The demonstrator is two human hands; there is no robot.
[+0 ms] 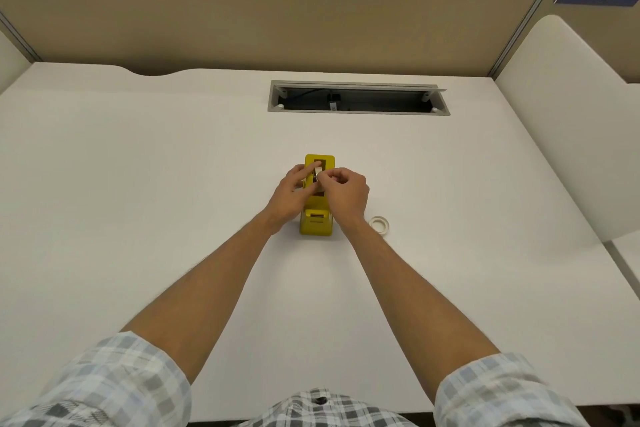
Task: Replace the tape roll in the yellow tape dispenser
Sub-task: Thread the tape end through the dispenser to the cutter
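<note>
Thumb and forefinger of the right hand (344,192) pinch a pale strip of tape (317,173) at the top of a yellow tape dispenser (317,215), the remaining fingers curled into the palm. The left hand (289,194) braces the dispenser from the other side, its fingers lying fairly straight against the yellow wall and reaching toward the same strip; whether they pinch the tape or only touch it cannot be told.

The dispenser is a blocky, smooth plastic piece standing at the middle of the desk (138,184), its long axis running away from the person. Its far end shows a rectangular opening, and its near end a small slotted recess. The hands cover its middle section.

Just to the right of the dispenser's near end, beside the right wrist, a thin whitish ring (379,223) lies flat on the desk, apart from both hands.

The desk is a matte, off-white surface with a scalloped far edge. A long metal-framed cable slot (358,97) is set into it beyond the dispenser, its flap raised over a dark interior. A tan fabric partition (277,17) backs the desk, bearing blue number plates, 474 at left and 475 at right. Rolled plaid sleeves (114,381) frame the bare forearms.
</note>
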